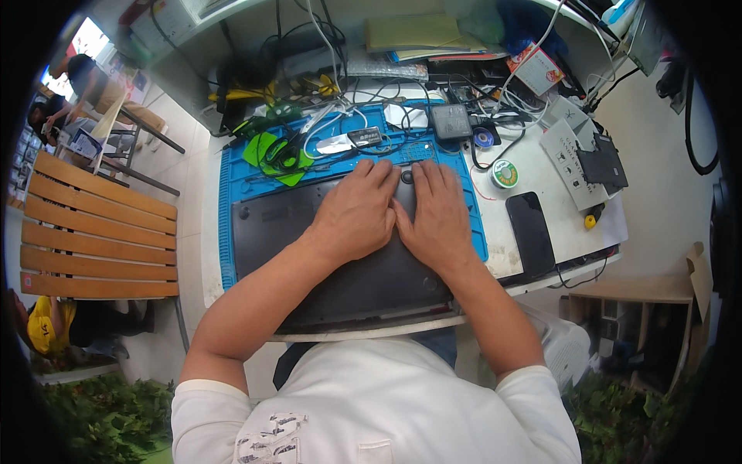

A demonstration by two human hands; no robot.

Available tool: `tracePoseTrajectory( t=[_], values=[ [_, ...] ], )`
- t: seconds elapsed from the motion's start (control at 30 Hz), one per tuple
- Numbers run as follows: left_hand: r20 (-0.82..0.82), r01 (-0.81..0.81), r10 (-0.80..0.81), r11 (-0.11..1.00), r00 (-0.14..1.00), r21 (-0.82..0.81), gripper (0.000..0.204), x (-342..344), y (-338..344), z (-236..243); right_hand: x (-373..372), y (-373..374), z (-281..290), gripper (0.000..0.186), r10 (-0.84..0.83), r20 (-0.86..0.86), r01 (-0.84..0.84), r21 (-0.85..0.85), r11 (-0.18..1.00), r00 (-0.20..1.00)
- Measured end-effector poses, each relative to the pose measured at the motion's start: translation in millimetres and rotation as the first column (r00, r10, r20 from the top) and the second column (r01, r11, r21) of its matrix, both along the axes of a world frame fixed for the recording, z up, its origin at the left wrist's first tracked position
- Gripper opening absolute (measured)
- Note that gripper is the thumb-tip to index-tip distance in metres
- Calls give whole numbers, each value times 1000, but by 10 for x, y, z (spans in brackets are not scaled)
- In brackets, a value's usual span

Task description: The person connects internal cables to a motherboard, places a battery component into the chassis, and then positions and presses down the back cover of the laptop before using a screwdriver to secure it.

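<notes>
A black laptop (340, 290) lies closed with its underside up, near the front edge of the table; round feet show at its corners. My left hand (357, 207) rests on its far part, fingers stretched forward to the far edge. Beside it my right hand (437, 220) lies flat there too, its fingers pointing away from me. The two thumbs nearly meet between the hands, and a round rubber foot (407, 177) shows between the fingertips. Neither hand holds anything. Under the laptop is a blue work mat (226, 224).
Cables, a green cloth-like piece (267, 153) and a dark power adapter (450, 122) crowd the mat's far side. To the right are a solder spool (505, 174), a black phone (530, 232) and a white box (568, 158). A slatted wooden bench (100, 232) stands left.
</notes>
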State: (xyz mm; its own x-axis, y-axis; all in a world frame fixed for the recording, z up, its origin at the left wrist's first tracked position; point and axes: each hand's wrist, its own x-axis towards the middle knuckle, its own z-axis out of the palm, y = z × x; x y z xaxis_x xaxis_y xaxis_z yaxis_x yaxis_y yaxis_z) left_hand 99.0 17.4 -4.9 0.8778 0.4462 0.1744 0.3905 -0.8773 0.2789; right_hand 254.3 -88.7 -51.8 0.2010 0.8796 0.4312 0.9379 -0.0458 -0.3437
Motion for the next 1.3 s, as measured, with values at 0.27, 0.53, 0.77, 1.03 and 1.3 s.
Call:
tracePoseTrajectory(
  t=[0.27,0.53,0.77,1.03,1.3],
  values=[
    [53,-6,4,999,999,39,52,-146,4,-82,-7,7,22,65,-39,117,41,-15,999,992],
    [-47,-213,225,960,973,179,68,-951,90,0,-80,-173,95,62,-36,169,45,-52,998,985],
    [-148,-418,449,886,881,198,72,-1641,156,90,-151,-384,164,59,-33,226,49,-66,997,974],
    [-48,-509,513,857,857,76,80,-1972,-100,-95,-192,-644,278,52,4,202,20,-114,993,979],
    [-39,-496,494,863,868,-97,88,-2364,-842,-236,-329,-1070,358,57,101,129,-78,-175,982,986]
  ],
)
